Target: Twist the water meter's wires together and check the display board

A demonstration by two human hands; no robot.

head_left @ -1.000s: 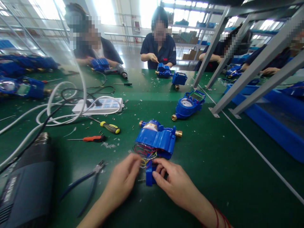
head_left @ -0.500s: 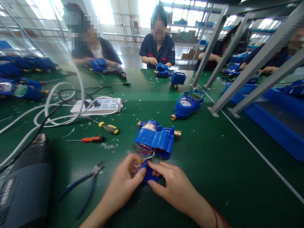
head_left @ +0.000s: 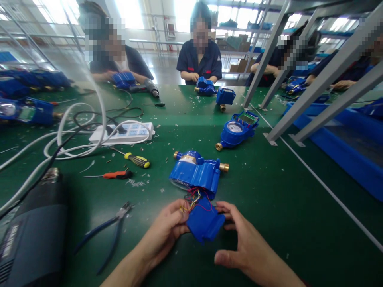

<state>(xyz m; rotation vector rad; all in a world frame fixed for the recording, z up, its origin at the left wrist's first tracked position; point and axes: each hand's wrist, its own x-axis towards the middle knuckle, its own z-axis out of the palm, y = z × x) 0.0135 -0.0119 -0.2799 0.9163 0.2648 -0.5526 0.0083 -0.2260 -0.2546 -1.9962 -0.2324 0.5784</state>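
A blue water meter body (head_left: pixel 196 172) with brass ends lies on the green table in front of me. Thin red and yellow wires (head_left: pixel 191 199) run from it to a small blue plastic cover (head_left: pixel 205 224). My left hand (head_left: pixel 167 231) pinches the cover's left edge, close to the wires. My right hand (head_left: pixel 248 247) sits at the cover's right side, with its fingers on the cover's right edge and the thumb apart below.
Blue-handled pliers (head_left: pixel 104 235), an orange screwdriver (head_left: pixel 115 174) and a yellow-black screwdriver (head_left: pixel 136 160) lie to the left. A dark heat gun (head_left: pixel 30 235), a white power strip (head_left: pixel 124 133) and cables sit further left. Another meter (head_left: pixel 236 133) lies beyond. Several people work across the table.
The small blue cover has been turned from upright to flat and pulled nearer to me, drawing the wires out. My right hand has slid to the right of it.
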